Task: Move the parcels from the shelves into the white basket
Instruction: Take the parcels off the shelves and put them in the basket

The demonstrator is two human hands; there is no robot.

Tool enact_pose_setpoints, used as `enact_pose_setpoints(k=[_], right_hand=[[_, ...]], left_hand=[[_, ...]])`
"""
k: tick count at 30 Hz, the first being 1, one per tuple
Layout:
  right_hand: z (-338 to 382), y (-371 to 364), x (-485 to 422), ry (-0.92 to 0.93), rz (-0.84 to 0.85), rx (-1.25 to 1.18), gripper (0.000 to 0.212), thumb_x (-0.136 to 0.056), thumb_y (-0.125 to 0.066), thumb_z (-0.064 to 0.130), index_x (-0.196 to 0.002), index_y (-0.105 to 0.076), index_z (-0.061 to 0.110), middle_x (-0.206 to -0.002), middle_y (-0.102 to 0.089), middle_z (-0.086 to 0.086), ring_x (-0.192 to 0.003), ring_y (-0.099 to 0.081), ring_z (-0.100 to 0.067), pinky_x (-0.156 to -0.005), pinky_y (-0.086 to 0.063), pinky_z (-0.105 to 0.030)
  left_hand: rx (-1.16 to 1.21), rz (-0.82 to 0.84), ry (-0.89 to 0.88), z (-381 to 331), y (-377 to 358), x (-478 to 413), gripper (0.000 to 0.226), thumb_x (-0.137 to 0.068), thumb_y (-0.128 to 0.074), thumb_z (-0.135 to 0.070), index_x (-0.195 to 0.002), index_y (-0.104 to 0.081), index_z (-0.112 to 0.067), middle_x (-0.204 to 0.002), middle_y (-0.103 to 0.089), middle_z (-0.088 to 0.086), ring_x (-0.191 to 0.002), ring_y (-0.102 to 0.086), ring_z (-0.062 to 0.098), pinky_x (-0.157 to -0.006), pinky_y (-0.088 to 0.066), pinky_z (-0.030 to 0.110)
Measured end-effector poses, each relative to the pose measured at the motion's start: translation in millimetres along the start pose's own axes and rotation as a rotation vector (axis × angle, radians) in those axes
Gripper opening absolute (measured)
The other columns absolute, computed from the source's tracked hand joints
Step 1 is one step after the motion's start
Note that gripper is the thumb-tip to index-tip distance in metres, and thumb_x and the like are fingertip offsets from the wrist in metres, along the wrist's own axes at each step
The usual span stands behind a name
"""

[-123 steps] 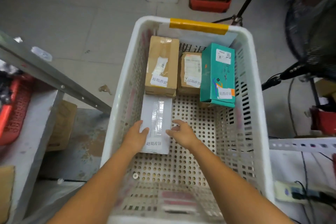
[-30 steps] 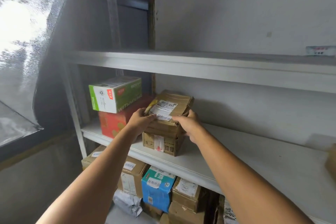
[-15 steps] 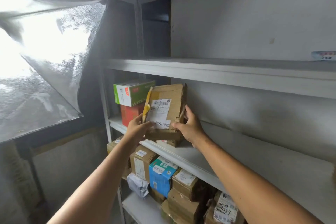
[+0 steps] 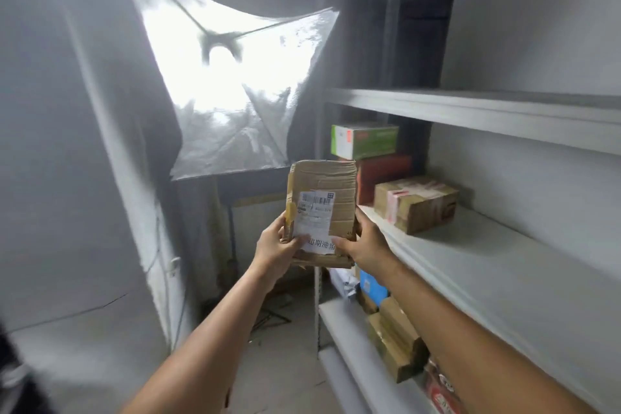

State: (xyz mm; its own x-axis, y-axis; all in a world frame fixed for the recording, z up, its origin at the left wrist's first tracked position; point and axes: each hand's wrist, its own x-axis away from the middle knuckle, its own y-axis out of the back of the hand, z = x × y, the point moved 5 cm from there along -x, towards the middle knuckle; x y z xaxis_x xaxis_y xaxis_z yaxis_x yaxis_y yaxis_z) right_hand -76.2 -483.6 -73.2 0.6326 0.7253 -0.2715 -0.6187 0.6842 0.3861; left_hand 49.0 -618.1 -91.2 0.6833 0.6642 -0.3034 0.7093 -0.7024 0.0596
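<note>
We hold 1 parcel [image 4: 321, 212] upright, off shelf [image 4: 487, 265]; left hand [image 4: 274, 250] and right hand [image 4: 364, 247] fingers clamped on lower corners. Carrying step. Next: turn to basket, lower in.

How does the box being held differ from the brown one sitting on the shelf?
The held parcel stands upright between the left hand and right hand; the shelf parcel lies flat on the shelf. The held parcel is crumpled with a white label facing us; the shelf parcel looks squarer, banded with pinkish tape. Both are brown cardboard.
</note>
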Motion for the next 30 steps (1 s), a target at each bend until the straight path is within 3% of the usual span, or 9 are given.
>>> enact_pose_setpoints(k=[4, 8, 15, 17, 20, 24, 27, 30], right_hand=[[15, -61, 24, 0.031, 0.079, -0.065, 0.064, -0.078, -0.077, 0.005, -0.134, -0.049, 0.017, -0.121, -0.066, -0.001, -0.114, -0.061, -0.019, -0.104, -0.046, -0.043], [26, -118, 63, 0.052, 0.183, -0.171, 0.058, -0.08, -0.074, 0.002, -0.129, -0.051, 0.024, -0.119, -0.067, 0.003, -0.113, -0.062, -0.013, -0.101, -0.049, -0.044], [36, -187, 140, 0.041, 0.377, -0.21, 0.072, -0.084, -0.07, 0.001, -0.143, -0.04, 0.03, -0.125, -0.064, 0.01, -0.12, -0.057, -0.008, -0.1, -0.051, -0.041], [37, -201, 158, 0.047, 0.443, -0.233, 0.074, -0.084, -0.068, -0.001, -0.144, -0.039, 0.031, -0.126, -0.063, 0.007, -0.123, -0.055, -0.013, -0.099, -0.051, -0.045], [39, -220, 183, 0.066, 0.554, -0.262, 0.076, -0.085, -0.068, 0.0, -0.145, -0.037, 0.035, -0.128, -0.062, 0.009, -0.127, -0.051, -0.014, -0.098, -0.051, -0.047], [36, -234, 224, 0.125, 0.704, -0.317, 0.074, -0.085, -0.068, -0.001, -0.144, -0.04, 0.033, -0.124, -0.062, 0.018, -0.122, -0.053, -0.002, -0.1, -0.051, -0.034], [32, -237, 260, 0.167, 0.823, -0.319, 0.073, -0.083, -0.071, 0.0, -0.143, -0.042, 0.03, -0.117, -0.063, 0.024, -0.11, -0.054, 0.014, -0.091, -0.046, -0.009], [27, -241, 303, 0.19, 0.95, -0.291, 0.071, -0.083, -0.072, 0.002, -0.142, -0.042, 0.03, -0.119, -0.061, 0.023, -0.111, -0.054, 0.011, -0.097, -0.041, -0.011]], left_hand=[[-0.071, -0.124, 0.003, 2, 62, 50, 0.049, -0.078, -0.076, -0.01, -0.122, -0.058, -0.026, -0.108, -0.071, 0.0, -0.1, -0.068, 0.017, -0.087, -0.055, 0.033], [-0.041, -0.206, 0.053, 15, 116, 107, 0.064, -0.07, -0.08, -0.023, -0.128, -0.054, -0.023, -0.111, -0.07, -0.004, -0.103, -0.067, 0.013, -0.085, -0.056, 0.032], [-0.105, -0.368, 0.174, 33, 173, 215, 0.048, -0.079, -0.077, -0.012, -0.122, -0.058, -0.021, -0.113, -0.069, -0.003, -0.104, -0.066, 0.017, -0.09, -0.055, 0.039], [-0.126, -0.423, 0.186, 31, 180, 245, 0.045, -0.079, -0.076, -0.012, -0.119, -0.057, -0.023, -0.111, -0.069, -0.004, -0.103, -0.067, 0.016, -0.088, -0.056, 0.036], [-0.178, -0.517, 0.202, 26, 186, 291, 0.05, -0.079, -0.076, -0.011, -0.124, -0.056, -0.013, -0.108, -0.069, -0.006, -0.099, -0.068, 0.008, -0.08, -0.056, 0.023], [-0.384, -0.686, 0.278, 21, 183, 357, 0.054, -0.079, -0.078, -0.018, -0.127, -0.055, -0.011, -0.114, -0.068, 0.001, -0.107, -0.064, 0.016, -0.097, -0.05, 0.04], [-0.453, -0.829, 0.308, 17, 164, 412, 0.049, -0.078, -0.078, -0.019, -0.122, -0.057, -0.021, -0.113, -0.068, -0.002, -0.108, -0.063, 0.017, -0.099, -0.048, 0.038], [-0.455, -0.926, 0.356, 17, 144, 472, 0.045, -0.078, -0.078, -0.02, -0.112, -0.056, -0.037, -0.109, -0.068, -0.009, -0.105, -0.063, 0.014, -0.093, -0.05, 0.031]])
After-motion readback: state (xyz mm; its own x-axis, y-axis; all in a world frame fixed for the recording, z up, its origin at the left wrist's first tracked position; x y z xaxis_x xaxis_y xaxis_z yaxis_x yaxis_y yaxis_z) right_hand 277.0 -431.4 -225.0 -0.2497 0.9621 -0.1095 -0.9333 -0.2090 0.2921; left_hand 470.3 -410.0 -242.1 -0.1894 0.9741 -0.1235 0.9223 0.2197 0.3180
